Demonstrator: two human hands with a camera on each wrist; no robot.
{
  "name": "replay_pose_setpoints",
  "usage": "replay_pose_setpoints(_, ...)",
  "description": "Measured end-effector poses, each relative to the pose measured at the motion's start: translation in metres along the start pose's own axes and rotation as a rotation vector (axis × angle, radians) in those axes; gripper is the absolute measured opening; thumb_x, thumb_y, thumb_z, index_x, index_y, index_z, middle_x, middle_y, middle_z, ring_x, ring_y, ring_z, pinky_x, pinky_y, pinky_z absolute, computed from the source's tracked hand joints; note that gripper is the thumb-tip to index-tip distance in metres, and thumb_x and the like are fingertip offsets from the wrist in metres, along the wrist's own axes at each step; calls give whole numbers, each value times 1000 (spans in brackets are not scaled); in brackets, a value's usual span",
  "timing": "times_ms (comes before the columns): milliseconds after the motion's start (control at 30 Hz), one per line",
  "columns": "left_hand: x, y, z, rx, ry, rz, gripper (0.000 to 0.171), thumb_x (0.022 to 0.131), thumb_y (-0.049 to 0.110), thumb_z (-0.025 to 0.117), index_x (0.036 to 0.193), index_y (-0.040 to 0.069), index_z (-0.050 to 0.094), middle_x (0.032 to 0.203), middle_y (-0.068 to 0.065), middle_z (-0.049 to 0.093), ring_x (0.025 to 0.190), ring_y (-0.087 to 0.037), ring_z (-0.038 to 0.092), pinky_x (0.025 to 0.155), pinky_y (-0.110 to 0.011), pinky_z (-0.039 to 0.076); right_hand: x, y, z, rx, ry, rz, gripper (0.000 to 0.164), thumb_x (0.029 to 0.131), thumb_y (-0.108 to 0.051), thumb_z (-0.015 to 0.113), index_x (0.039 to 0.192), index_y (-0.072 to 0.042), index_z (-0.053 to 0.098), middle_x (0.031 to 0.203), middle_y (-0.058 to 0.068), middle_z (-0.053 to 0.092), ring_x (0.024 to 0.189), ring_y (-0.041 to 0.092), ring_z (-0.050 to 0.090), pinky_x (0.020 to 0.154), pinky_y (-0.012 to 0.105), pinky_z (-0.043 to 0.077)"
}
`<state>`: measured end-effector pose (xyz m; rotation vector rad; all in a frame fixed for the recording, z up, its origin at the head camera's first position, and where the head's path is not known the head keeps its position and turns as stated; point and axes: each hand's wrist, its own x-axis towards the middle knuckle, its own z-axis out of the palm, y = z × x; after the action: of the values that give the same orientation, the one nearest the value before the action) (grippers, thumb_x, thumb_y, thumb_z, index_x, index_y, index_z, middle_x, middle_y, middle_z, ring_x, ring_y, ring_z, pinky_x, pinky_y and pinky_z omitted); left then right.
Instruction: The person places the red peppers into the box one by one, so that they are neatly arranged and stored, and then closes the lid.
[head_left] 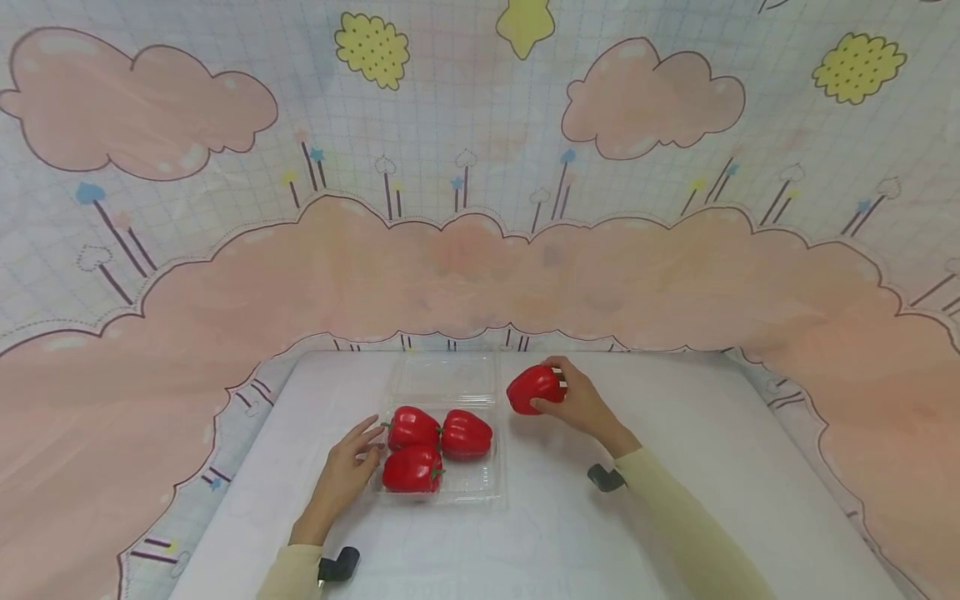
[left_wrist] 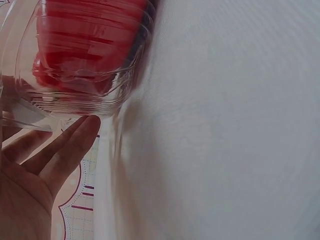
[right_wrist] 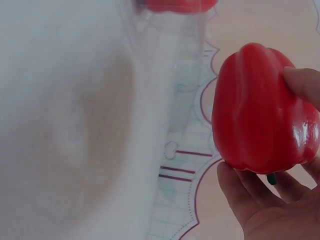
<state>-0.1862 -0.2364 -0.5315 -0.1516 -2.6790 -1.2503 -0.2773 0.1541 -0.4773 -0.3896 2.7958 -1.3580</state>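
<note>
My right hand point(head_left: 585, 408) holds a red bell pepper point(head_left: 534, 389) above the table, to the right of a clear plastic box. In the right wrist view, thumb and fingers grip this pepper point(right_wrist: 260, 110) from opposite sides, its green stem toward the palm. Three more red bell peppers lie in the box point(head_left: 476, 479): one at the back left point(head_left: 413, 428), one at the right point(head_left: 467, 434) and one at the front left point(head_left: 412, 469). My left hand point(head_left: 348, 467) is at the box's left side, fingers extended, fingertips right at its ribbed wall point(left_wrist: 75, 106).
Behind the box's tray its transparent lid point(head_left: 444, 377) lies folded back, flat and open. A white-covered table point(head_left: 675, 433) bears everything. A patterned cloth point(head_left: 480, 275) with clouds hangs behind it and around its sides. Black wrist devices point(head_left: 339, 565) are on both arms.
</note>
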Motion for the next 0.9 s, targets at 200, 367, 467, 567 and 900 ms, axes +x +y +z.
replay_pose_setpoints(200, 0, -2, 1, -4, -2, -9, 41, 94, 4, 58, 135, 4, 58, 149, -15, 48, 108, -34, 69, 81, -33, 62, -7, -8, 0, 42, 2, 20, 71, 78, -27, 81, 137, -19, 41, 136, 9, 53, 121, 32, 55, 86, 42, 62)
replay_pose_setpoints(367, 1, -2, 1, -1, -5, -17, 42, 94, 5, 59, 136, 5, 58, 149, -15, 48, 109, -34, 69, 82, -34, 62, -12, -14, -1, 68, 22, 43, 74, 78, -31, 82, 138, -19, 39, 138, 9, 52, 120, 32, 57, 86, 42, 62)
replay_pose_setpoints(467, 1, -2, 1, 2, -7, -20, 42, 94, 6, 58, 136, 6, 57, 149, -14, 48, 109, -34, 69, 82, -34, 62, -15, -16, -1, 72, 35, 46, 75, 77, -32, 82, 138, -19, 39, 138, 9, 53, 120, 32, 57, 86, 42, 62)
replay_pose_setpoints(567, 0, -1, 0, 1, -9, -19, 41, 95, 8, 58, 136, 6, 57, 149, -14, 48, 109, -34, 69, 83, -35, 61, -19, -19, 0, 85, 49, 48, 73, 78, -29, 82, 137, -18, 40, 137, 9, 53, 121, 32, 56, 87, 43, 61)
replay_pose_setpoints(900, 1, 0, 1, -2, -6, -16, 40, 95, 10, 58, 135, 6, 58, 150, -13, 48, 109, -33, 69, 82, -34, 61, -32, -35, -1, 105, 65, 87, 74, 77, -24, 82, 138, -19, 41, 141, 9, 51, 123, 32, 54, 88, 43, 61)
